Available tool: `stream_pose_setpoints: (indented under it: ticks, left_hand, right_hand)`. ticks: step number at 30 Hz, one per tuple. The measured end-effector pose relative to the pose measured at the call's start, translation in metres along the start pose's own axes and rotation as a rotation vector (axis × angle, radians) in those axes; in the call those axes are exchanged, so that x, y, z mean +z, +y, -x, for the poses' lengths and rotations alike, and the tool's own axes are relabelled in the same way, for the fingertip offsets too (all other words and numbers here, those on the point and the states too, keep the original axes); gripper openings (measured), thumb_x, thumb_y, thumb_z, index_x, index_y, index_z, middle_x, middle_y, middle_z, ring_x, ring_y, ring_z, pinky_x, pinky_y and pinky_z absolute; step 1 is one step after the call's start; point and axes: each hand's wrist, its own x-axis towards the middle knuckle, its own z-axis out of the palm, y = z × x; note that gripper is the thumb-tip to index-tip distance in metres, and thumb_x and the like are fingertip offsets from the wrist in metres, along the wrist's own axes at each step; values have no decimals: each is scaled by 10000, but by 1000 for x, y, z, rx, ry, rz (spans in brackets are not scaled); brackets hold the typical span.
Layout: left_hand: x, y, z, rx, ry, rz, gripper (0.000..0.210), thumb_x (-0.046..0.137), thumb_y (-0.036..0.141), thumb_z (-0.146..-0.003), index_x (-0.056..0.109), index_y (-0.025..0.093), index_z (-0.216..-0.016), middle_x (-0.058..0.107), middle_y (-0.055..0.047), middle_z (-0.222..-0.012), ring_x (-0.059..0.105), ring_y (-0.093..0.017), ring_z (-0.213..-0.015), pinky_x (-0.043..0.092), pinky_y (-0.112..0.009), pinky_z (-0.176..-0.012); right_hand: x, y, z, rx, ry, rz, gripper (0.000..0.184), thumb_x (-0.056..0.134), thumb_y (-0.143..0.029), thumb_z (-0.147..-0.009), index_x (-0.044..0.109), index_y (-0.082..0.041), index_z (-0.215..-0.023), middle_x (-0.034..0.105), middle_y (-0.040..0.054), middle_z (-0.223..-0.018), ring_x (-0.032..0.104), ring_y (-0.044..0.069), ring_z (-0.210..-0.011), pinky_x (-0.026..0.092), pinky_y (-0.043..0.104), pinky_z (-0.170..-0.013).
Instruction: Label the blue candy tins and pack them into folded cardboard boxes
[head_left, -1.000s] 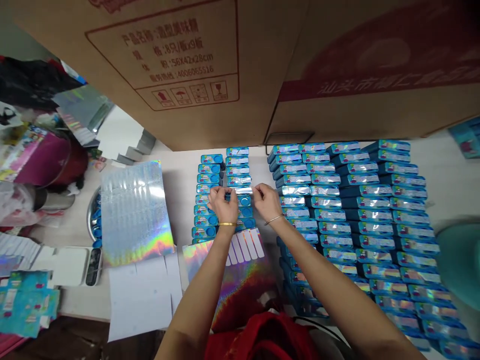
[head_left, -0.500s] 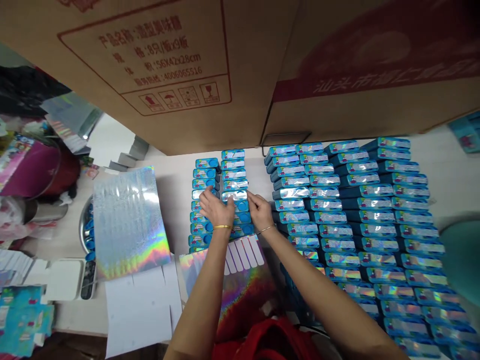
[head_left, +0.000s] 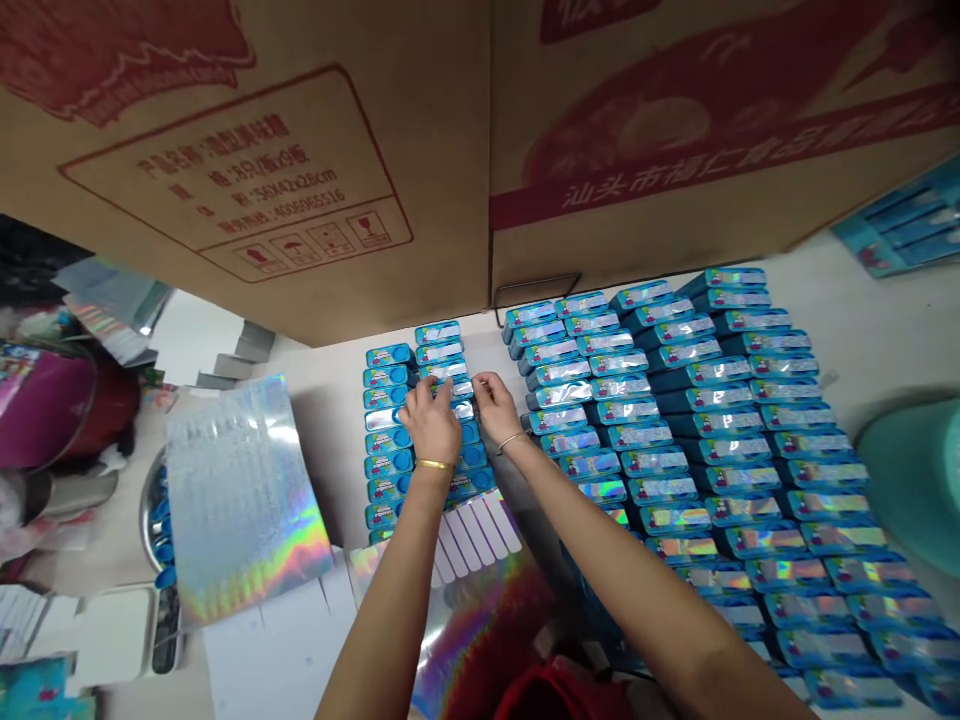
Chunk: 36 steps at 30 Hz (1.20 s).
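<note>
Two short columns of narrow blue boxes with rounded ends stand on the table. My left hand (head_left: 433, 425) is over the right column, its fingers apart and bent down onto a box with a shiny silver strip (head_left: 461, 389). At that box's right end is my right hand (head_left: 495, 405), fingers curled together; whatever is between them is hidden. In the left column, a box with a silver strip (head_left: 384, 419) sits among boxes with bare blue tops (head_left: 388, 463). Below my hands lies a holographic sticker sheet (head_left: 450, 620) with several strips peeled away, leaving white slots.
Long rows of blue boxes with shiny strips (head_left: 675, 463) fill the right side. A large cardboard carton (head_left: 450, 280) stands behind. Leftward are another holographic sheet (head_left: 244, 490), a metal bowl (head_left: 148, 510) and a white scale-like device (head_left: 112, 635). A turquoise tub (head_left: 907, 470) is far right.
The view has shifted. Both hands have moved farther back along the right column, from one box to a box behind it, which now bears a silver strip under my fingers.
</note>
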Motion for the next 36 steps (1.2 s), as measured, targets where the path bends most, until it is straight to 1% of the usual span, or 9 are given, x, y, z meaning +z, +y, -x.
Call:
stream_pose_setpoints:
  ticks: [4,8,12,16,20,23,29,32,36]
  left_hand:
    - [5,1,4,0,-40,-48,467,428,124,-841,573,310,-1244,497,-107,-1329,448,-342,-1104,345,-498,-820]
    - [8,0,9,21,-8,-67,463,409,149,-855,557,319,-1260,520,-96,-1316,458,-332,-1084,311,-524,-863]
    - [8,0,10,26,17,-62,427,410,170,-872,576,322,-1235,549,-83,-1288,479,-310,-1071,300,-511,-899]
    - [5,-6,6,-2,16,29,385,411,184,-886,600,312,-1196,570,-80,-1258,505,-290,-1083,284,-510,-944]
    - [0,-15,7,53,91,273,417,513,226,-828,533,242,-1244,600,-85,-1206,529,-261,-1106,292,-472,-994]
    - [-11,-17,21,82,206,460,458,570,260,-793,498,201,-1242,600,-95,-1186,542,-248,-1098,339,-434,-986]
    - [-62,-6,74,-214,485,767,229,449,285,-902,597,189,-1047,603,-79,-1037,560,-187,-999,425,-337,-899]
    - [-80,3,99,-296,414,858,246,536,354,-866,634,179,-1009,635,-72,-1004,578,-187,-963,430,-331,-893]
    - [-85,10,131,-444,288,1141,219,628,385,-785,645,168,-805,653,-27,-787,591,-152,-762,459,-278,-745]
  right_hand:
    - [4,2,-4,10,-1,-3,290,377,-486,-894,448,-239,-760,443,-40,-630,463,140,-621,411,240,-566]
    - [-3,-5,0,-9,4,20,261,355,-445,-911,404,-243,-753,464,-17,-689,474,157,-706,426,264,-646]
    - [-11,-27,12,-218,-10,225,216,316,-355,-930,398,-235,-770,498,40,-811,481,186,-812,417,312,-770]
    - [-9,-52,19,-343,-83,397,221,294,-300,-941,409,-229,-766,501,64,-831,478,204,-830,398,324,-777]
    - [-2,-75,19,-405,-104,276,195,353,-300,-924,433,-225,-763,503,36,-796,481,188,-795,386,310,-751]
    - [-1,-90,24,-341,-138,69,212,427,-355,-896,449,-219,-734,473,-5,-718,458,157,-700,374,279,-671]
    - [-12,-110,67,-101,-287,-172,345,516,-530,-830,472,-213,-701,388,-56,-603,351,110,-567,309,238,-538]
    - [-15,-113,100,-78,-335,-188,361,535,-552,-814,491,-209,-713,416,-51,-620,375,112,-596,332,236,-564]
    - [-22,-114,144,-82,-379,-168,354,554,-550,-802,505,-206,-729,466,-38,-659,419,122,-642,365,244,-609]
